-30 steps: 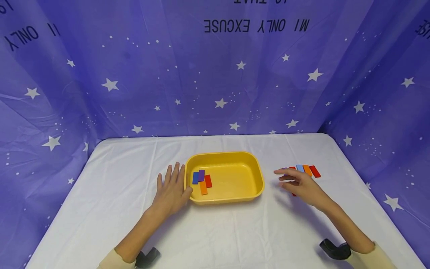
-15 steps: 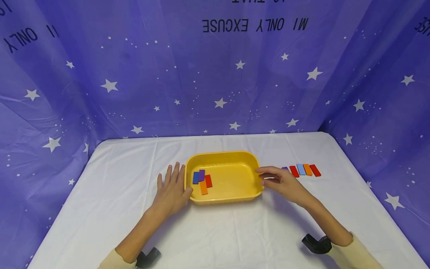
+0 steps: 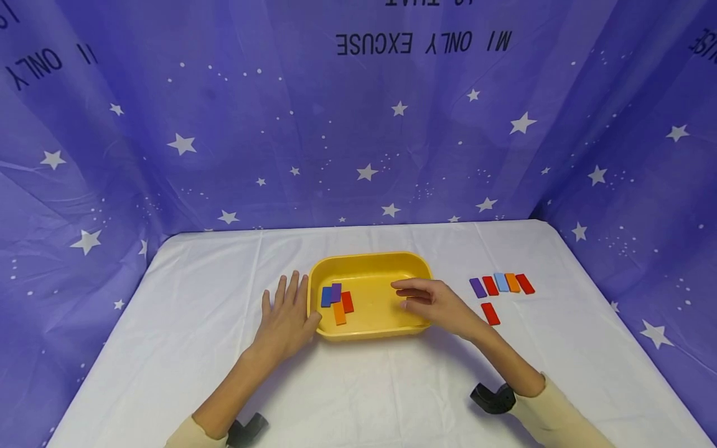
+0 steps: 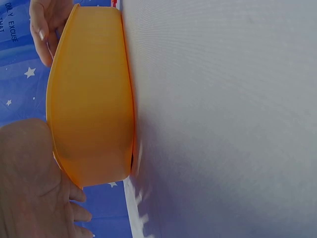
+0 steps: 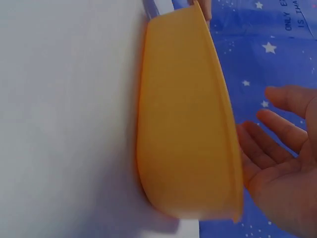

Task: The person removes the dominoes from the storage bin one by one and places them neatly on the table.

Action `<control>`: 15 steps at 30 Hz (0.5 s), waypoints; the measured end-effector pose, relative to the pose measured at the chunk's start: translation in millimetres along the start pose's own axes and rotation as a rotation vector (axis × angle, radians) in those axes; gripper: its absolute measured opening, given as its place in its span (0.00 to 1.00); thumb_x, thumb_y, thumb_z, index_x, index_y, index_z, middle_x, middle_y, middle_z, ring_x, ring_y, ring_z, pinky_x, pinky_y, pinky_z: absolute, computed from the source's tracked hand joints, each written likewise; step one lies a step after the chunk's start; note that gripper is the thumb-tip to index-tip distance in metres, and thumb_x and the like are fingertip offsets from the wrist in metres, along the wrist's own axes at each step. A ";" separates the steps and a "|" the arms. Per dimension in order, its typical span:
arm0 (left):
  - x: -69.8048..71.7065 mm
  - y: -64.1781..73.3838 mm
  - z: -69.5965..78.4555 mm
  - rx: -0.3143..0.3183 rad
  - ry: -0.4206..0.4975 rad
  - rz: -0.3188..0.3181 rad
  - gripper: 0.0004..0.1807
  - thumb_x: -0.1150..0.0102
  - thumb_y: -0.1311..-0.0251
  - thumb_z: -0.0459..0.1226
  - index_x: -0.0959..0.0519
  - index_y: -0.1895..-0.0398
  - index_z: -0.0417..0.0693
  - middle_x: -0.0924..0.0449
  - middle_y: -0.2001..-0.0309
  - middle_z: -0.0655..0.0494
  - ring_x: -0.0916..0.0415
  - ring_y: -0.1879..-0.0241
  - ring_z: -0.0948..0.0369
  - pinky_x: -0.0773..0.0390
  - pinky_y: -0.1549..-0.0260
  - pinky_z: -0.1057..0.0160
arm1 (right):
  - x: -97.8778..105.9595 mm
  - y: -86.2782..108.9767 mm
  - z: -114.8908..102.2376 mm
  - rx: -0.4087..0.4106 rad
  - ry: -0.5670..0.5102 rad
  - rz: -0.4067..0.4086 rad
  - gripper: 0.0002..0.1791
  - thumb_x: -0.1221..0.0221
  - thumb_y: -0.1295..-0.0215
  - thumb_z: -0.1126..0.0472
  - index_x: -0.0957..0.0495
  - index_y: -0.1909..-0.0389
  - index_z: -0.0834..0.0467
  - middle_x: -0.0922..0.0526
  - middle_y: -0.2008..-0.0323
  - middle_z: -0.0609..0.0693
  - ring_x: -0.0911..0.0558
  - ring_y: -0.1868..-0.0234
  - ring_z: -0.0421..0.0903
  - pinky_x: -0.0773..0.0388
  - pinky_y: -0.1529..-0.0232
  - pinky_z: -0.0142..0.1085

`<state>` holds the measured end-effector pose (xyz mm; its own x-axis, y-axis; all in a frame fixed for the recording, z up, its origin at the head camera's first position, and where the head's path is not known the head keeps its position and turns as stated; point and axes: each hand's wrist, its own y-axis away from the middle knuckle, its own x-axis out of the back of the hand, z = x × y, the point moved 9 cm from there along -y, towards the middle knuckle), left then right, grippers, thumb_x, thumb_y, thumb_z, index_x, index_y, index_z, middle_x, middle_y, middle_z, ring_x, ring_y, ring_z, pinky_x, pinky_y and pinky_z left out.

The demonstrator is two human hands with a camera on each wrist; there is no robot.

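A yellow tray (image 3: 386,330) stands on the table, with several small flat tiles grouped at its left end: blue (image 3: 326,297), purple (image 3: 336,292), orange (image 3: 339,313) and red (image 3: 348,302). My left hand (image 3: 285,320) rests against the tray's left side, fingers straight and spread, thumb at the rim. Over the tray's right end hovers my right hand (image 3: 442,305), its fingers loosely bent and pointing left. In the right wrist view that hand (image 5: 292,158) shows its palm beyond the tray wall (image 5: 188,119), thumb apart from the fingers and no tile visible between them.
Right of the tray lies a row of tiles: purple (image 3: 478,287), red (image 3: 490,285), light blue (image 3: 501,282), orange (image 3: 512,282) and another red (image 3: 525,284). A single red tile (image 3: 490,313) lies nearer. A starry purple curtain (image 3: 358,137) encloses the white-covered table (image 3: 358,398).
My right hand has moved left from beside the row of tiles to above the tray's right end, uncovering the purple tile and the nearer red one. The left hand has stayed put.
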<state>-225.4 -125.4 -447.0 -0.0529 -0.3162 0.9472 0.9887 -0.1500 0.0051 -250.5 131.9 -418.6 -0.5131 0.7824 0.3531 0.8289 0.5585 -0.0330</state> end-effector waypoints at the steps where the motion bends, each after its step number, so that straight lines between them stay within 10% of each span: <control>1: -0.2 0.2 0.0 0.001 0.002 -0.001 0.41 0.53 0.33 0.45 0.52 0.22 0.35 0.58 0.22 0.37 0.64 0.24 0.38 0.64 0.34 0.30 | -2.6 -2.2 0.8 -0.002 -0.005 0.001 0.23 0.39 0.31 0.63 0.24 0.37 0.65 0.24 0.39 0.65 0.24 0.39 0.61 0.25 0.43 0.36; 15: 1.2 1.8 1.4 0.003 0.010 0.004 0.41 0.54 0.32 0.46 0.51 0.22 0.35 0.57 0.22 0.37 0.64 0.24 0.39 0.65 0.33 0.31 | -27.6 -29.4 1.4 0.000 0.048 0.017 0.22 0.39 0.32 0.67 0.24 0.39 0.69 0.21 0.42 0.66 0.20 0.42 0.58 0.23 0.44 0.41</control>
<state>-223.5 -124.7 -445.4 -0.0503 -0.3262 0.9440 0.9893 -0.1456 0.0024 -261.0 94.3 -428.7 -0.4880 0.7773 0.3970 0.8371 0.5457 -0.0395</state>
